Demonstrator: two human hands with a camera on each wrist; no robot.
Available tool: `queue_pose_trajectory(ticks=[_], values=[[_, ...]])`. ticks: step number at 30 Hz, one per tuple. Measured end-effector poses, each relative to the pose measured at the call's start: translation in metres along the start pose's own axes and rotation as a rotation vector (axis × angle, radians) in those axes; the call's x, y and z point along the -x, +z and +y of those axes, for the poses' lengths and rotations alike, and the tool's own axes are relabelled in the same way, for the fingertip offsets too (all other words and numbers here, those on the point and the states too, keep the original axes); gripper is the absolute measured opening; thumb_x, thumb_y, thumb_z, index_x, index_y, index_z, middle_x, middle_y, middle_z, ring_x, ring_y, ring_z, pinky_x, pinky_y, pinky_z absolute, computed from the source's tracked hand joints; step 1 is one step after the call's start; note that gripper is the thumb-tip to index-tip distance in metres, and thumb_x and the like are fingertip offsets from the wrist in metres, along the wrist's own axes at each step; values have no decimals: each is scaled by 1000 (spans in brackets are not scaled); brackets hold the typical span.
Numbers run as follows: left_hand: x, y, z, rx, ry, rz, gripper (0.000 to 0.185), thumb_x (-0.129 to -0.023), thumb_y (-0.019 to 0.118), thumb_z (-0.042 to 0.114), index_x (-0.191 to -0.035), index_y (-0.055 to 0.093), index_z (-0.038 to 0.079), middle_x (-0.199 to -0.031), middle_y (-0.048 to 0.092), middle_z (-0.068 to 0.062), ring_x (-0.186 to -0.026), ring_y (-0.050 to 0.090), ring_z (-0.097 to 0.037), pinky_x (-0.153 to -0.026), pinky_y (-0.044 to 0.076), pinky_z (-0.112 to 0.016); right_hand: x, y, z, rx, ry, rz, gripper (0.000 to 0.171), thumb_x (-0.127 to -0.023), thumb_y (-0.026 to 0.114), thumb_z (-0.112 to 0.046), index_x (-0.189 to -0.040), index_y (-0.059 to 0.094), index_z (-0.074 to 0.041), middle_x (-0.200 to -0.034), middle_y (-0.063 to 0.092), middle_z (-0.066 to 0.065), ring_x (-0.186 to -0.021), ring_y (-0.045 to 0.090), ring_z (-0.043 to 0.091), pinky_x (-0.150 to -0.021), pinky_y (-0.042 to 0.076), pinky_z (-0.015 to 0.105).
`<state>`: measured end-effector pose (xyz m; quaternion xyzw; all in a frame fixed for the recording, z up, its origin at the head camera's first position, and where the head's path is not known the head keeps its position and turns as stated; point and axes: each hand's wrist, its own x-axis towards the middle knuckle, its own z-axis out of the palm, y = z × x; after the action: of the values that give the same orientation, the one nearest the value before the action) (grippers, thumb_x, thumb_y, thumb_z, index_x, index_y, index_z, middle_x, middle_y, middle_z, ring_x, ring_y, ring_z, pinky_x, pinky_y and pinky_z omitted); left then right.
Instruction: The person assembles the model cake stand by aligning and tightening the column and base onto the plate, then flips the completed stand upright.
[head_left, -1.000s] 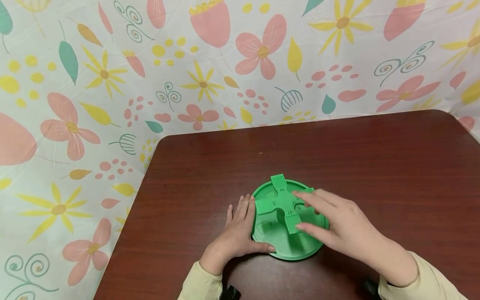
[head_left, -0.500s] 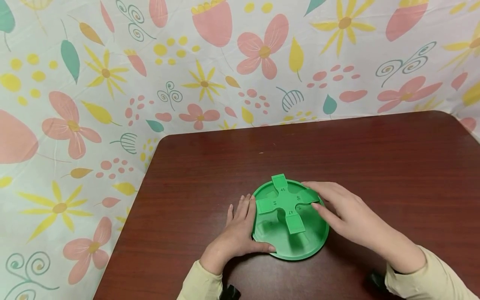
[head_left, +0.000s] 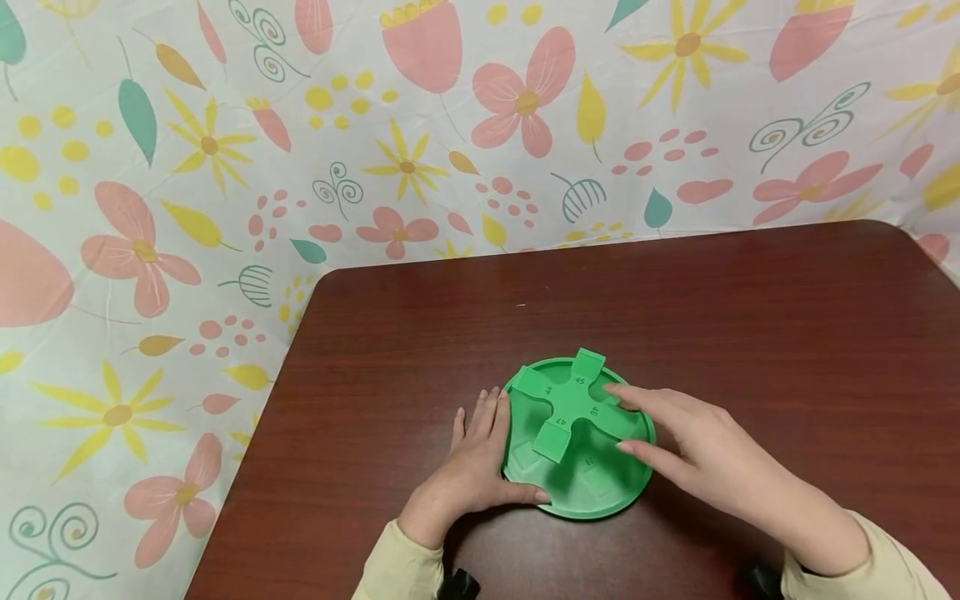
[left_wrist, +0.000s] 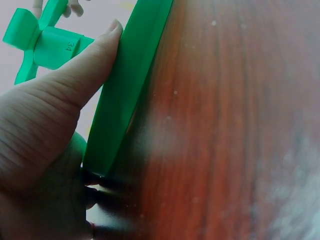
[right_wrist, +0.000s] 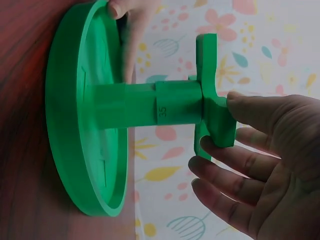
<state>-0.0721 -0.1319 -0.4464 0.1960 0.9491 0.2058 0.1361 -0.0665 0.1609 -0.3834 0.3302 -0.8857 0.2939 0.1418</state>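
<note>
A round green base with a raised rim lies on the table. From its middle a green post rises, marked 35 in the right wrist view. On top of the post is a green cross-shaped piece with four flared arms numbered 44 to 47. My left hand holds the base's left side, thumb over the rim and fingers along the outer wall. At the arm marked 46, my right hand has its thumb on one side and fingertips on the other, seen close up in the right wrist view.
A dark red-brown wooden table carries the base near its front. Behind and to the left hangs a white cloth printed with flowers. A black object sits by the left sleeve.
The cross-shaped piece has turned clockwise, its arm 45 swinging right and arm 44 upward. My right hand moved to arm 46 and followed it toward me. My left hand has stayed put.
</note>
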Motion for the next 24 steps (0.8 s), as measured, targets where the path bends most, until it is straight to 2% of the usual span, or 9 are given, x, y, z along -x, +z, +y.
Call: queue_pose_trajectory(ticks=[5,8,12,17,24], values=[[0,0,0,-4,-1,-3,136,-66,73,74,-157,-4,9,-163,-4,-9,-149,-7,-24,-116,-1,-55,-1,4,-4,-34,-23,4,70,-73,86,-21,-137,56,-19,-106,64,-12,-73,53,-4,-67,40,12],[-1,0,-1,-6,-1,-3,135,-66,72,74,-157,-3,8,-163,-4,-9,-149,-6,-25,-116,0,-56,-2,7,-6,-24,-40,-1,69,-73,86,-26,-136,57,-18,-109,65,-9,-73,54,-4,-66,46,17],[-1,1,-1,2,1,-5,134,-67,71,74,-157,-2,8,-163,-4,-9,-149,-5,-26,-116,0,-56,-4,16,-9,16,-90,19,68,-77,83,-37,-136,57,-16,-116,66,-5,-97,64,9,-74,54,32],[0,1,-1,13,0,-13,134,-67,71,75,-157,-4,8,-163,-5,-8,-149,-8,-25,-116,-1,-56,-5,27,-12,43,-127,62,64,-84,73,-50,-135,58,-15,-111,67,-2,-94,66,15,-72,55,36],[0,2,-1,11,3,-9,134,-67,71,75,-157,-4,8,-164,-5,-8,-149,-8,-25,-116,-1,-56,-4,24,-15,72,-102,58,65,-85,69,-55,-135,58,-16,-111,67,-3,-92,65,15,-73,54,39]])
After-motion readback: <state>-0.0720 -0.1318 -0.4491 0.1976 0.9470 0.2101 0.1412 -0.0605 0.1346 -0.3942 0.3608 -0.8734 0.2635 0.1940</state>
